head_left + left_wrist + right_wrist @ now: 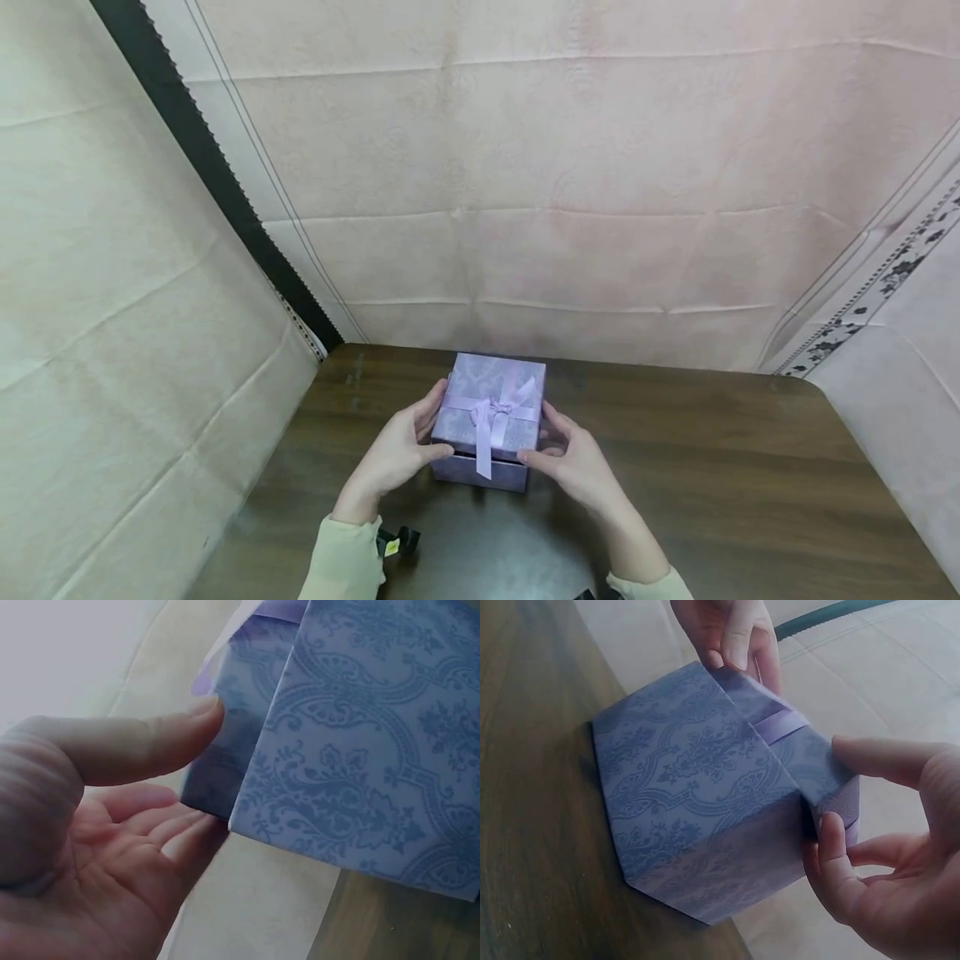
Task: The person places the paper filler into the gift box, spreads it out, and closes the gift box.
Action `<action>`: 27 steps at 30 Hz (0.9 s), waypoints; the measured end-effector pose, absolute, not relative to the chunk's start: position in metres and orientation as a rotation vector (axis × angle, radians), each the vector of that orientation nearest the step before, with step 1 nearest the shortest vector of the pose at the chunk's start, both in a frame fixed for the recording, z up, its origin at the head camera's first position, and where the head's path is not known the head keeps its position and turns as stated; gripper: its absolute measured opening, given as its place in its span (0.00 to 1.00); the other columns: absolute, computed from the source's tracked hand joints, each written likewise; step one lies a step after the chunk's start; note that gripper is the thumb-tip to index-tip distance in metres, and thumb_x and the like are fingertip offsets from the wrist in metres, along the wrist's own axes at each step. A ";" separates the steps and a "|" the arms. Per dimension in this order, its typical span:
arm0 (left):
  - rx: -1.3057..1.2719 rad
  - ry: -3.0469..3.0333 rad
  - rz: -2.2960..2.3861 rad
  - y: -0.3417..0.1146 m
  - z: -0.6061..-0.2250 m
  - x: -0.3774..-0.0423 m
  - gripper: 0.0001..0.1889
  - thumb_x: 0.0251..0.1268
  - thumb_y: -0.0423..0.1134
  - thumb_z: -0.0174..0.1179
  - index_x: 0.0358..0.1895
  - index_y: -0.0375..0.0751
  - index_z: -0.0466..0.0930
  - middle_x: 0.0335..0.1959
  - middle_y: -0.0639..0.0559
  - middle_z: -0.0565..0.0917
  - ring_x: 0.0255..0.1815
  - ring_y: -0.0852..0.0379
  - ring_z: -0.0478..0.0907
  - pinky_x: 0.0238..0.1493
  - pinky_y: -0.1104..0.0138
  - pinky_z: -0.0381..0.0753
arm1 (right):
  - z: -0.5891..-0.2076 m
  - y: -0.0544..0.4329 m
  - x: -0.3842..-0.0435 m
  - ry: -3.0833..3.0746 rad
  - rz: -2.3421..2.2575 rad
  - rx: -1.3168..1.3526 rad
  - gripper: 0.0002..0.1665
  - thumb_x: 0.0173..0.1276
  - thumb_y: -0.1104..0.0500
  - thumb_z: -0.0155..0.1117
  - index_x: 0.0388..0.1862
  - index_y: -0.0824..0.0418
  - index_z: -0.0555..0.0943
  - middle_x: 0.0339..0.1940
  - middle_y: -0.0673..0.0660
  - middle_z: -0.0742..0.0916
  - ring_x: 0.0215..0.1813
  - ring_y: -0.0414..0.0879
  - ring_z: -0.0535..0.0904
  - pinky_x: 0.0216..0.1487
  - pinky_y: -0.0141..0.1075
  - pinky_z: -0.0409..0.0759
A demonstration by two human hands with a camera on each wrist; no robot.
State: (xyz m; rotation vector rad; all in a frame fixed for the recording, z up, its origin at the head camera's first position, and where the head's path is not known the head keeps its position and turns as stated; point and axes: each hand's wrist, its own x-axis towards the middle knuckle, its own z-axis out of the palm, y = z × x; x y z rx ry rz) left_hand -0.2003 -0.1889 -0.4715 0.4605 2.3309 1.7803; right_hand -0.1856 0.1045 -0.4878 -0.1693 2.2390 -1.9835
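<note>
A purple patterned gift box (477, 475) stands on the table in the head view, its matching lid (474, 379) tied with a lilac ribbon bow (495, 410). A dark gap shows between lid and box along the front. My left hand (401, 446) holds the lid's left side, thumb at the front corner and fingers along the side. The right hand (576, 462) grips the opposite side in the same way. In the right wrist view, the right thumb and fingers pinch the lid's corner above the box wall (697, 765). The box's inside is hidden.
The brown wooden table (712, 467) extends to both sides of the box. A pale creased cloth (570, 167) hangs behind it, with another cloth (112, 333) on the left. A black strap device (397, 542) sits at the left wrist.
</note>
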 end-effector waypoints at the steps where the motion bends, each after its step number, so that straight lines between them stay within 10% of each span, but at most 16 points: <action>1: 0.462 2.319 1.797 -0.190 -0.472 -0.201 0.53 0.64 0.18 0.69 0.88 0.43 0.50 0.87 0.57 0.53 0.85 0.56 0.55 0.74 0.66 0.66 | -0.488 0.105 -0.185 2.240 -1.975 -0.162 0.56 0.62 0.64 0.82 0.84 0.69 0.63 0.62 0.68 0.86 0.51 0.56 0.90 0.54 0.43 0.88; 27: 0.489 2.444 1.655 -0.207 -0.474 -0.203 0.49 0.62 0.24 0.75 0.85 0.40 0.59 0.85 0.45 0.62 0.80 0.43 0.67 0.72 0.56 0.73 | -0.494 0.091 -0.179 2.391 -1.888 -0.261 0.56 0.67 0.56 0.81 0.83 0.73 0.60 0.73 0.74 0.78 0.62 0.62 0.86 0.54 0.41 0.87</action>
